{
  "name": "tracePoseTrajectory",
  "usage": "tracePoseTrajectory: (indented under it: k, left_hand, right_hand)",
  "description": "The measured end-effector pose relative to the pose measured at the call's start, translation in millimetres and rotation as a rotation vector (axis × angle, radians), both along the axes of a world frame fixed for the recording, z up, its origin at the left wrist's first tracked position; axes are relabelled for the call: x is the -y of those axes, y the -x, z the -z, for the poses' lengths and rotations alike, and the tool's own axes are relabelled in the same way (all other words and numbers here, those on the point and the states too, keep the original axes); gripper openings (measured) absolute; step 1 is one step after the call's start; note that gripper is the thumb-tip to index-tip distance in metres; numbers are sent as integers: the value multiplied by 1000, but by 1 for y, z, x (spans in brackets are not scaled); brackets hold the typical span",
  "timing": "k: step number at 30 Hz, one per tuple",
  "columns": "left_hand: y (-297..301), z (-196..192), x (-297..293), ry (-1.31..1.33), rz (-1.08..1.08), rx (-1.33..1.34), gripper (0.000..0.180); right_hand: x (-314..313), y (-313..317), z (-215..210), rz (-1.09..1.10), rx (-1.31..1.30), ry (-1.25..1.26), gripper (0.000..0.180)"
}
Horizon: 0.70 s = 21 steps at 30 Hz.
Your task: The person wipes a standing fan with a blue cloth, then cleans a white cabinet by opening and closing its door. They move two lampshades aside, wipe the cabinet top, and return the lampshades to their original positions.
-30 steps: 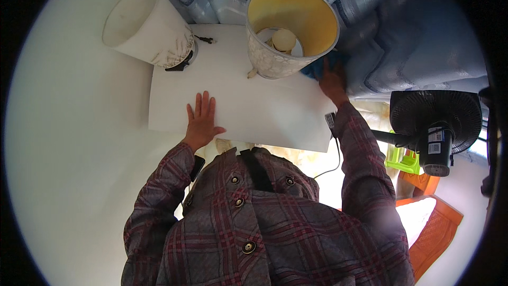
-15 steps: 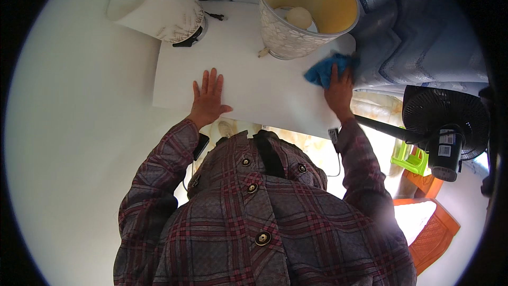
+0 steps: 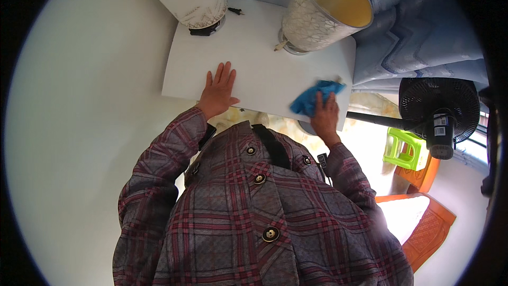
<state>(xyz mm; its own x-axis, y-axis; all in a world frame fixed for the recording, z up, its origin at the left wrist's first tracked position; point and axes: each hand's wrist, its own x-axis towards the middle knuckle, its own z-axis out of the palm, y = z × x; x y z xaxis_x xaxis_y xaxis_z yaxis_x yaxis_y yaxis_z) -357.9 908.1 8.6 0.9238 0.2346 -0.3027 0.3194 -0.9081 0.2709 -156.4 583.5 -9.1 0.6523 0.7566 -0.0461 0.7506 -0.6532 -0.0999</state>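
My left hand (image 3: pixel 218 91) lies flat on the white tabletop (image 3: pixel 254 69) close to its front edge, fingers spread and nothing in them. Toward the right end of the table, my right hand (image 3: pixel 325 114) presses a blue cloth (image 3: pixel 312 98) against the surface. The cloth is bunched, and its part beneath the fingers is hidden. Beyond my hands stands a lamp with a floral shade (image 3: pixel 312 21), tilted in view so its yellow inside shows. At the back left is a white patterned lampshade (image 3: pixel 198 0) on a dark base.
A short black plug (image 3: pixel 236 11) lies beside the left lamp. Blue-grey curtains (image 3: pixel 418 37) hang along the back and right. A black fan (image 3: pixel 439 111) stands right of the table, with a green plastic stool (image 3: pixel 405 148) and a wooden chair (image 3: pixel 431 228) below it.
My right hand has drawn the blue cloth nearer, from the far right corner toward the front edge. My left hand stays flat on the table. The whole view has shifted slightly.
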Motion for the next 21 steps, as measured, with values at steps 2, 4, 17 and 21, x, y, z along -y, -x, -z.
tracePoseTrajectory:
  k: [2, 4, 17, 21]
  left_hand:
    - [13, 4, -8, 5, -33, 62, 90]
    - [28, 10, -10, -4, -127, 137, 87]
    - [40, 12, -11, -55, -185, 137, 89]
    - [47, 8, -9, -51, -163, 104, 89]
  right_hand:
    - [16, -10, 3, 227, 59, 76, 75]
    - [33, -7, 5, 359, 31, 53, 75]
    - [-38, 31, -12, -313, 65, -47, 71]
    - [-5, 16, -8, 55, 60, 17, 68]
